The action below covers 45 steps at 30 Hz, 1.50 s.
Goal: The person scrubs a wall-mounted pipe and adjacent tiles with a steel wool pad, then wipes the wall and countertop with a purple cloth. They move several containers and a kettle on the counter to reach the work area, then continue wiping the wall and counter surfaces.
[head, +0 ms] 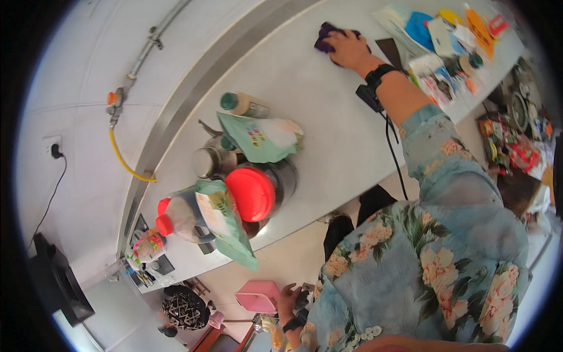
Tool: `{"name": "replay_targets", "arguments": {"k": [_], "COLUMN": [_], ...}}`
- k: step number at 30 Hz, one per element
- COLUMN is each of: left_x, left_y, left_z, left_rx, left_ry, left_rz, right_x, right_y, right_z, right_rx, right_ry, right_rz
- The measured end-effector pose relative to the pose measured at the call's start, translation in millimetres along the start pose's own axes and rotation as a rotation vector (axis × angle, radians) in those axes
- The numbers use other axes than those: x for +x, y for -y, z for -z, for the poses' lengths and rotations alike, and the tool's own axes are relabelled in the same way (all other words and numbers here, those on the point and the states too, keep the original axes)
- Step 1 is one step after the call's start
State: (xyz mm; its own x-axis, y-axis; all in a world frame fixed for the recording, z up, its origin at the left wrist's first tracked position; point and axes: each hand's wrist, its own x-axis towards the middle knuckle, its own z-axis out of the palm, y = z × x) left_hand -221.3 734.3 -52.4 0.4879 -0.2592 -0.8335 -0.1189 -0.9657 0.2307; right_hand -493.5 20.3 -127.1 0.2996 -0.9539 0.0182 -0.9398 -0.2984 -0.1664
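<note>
My right hand (349, 49) presses a dark purple cloth (326, 38) flat on the white countertop (325, 110), near its wall side. A black strap and a small black device with a cable are on that wrist. My left hand (288, 299) hangs low beside my body, off the counter, with fingers apart and no held object visible; a dark item sits close by it. Left of the cloth stand a green-capped bottle (244, 104), green-white pouches (261, 136), a red-lidded jar (250, 193), a metal-lidded jar (206, 162) and a red-capped jug (184, 215).
Bags and packets (440, 35) are piled on the counter's right end, with a dark flat blade-like thing (389, 50) beside them. Floor items include a pink bin (257, 295) and a filled crate (506, 145). Another person (184, 308) is low at the bottom left. A yellow hose (121, 158) runs along the wall.
</note>
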Motion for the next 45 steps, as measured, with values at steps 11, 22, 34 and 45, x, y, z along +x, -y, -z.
{"name": "replay_targets", "arguments": {"k": [11,22,34,45], "left_x": [73,51,86,41], "left_y": [23,247,371,341], "left_z": [32,96,69,84], "left_rx": [0.119,0.187,-0.082,-0.216], "left_ry": [0.119,-0.044,0.065,-0.009], "left_rz": [-0.205,-0.264,-0.072,-0.126], "right_x": [-253,-310,-443,-230], "right_y": [59,-55,233,117], "right_z": [-13,7,5,12], "right_rx": [0.033,-0.106,0.226,0.133], "right_ry": [-0.133,-0.235,0.086,-0.348], "right_rz": [0.284,-0.440,0.583,0.045]}}
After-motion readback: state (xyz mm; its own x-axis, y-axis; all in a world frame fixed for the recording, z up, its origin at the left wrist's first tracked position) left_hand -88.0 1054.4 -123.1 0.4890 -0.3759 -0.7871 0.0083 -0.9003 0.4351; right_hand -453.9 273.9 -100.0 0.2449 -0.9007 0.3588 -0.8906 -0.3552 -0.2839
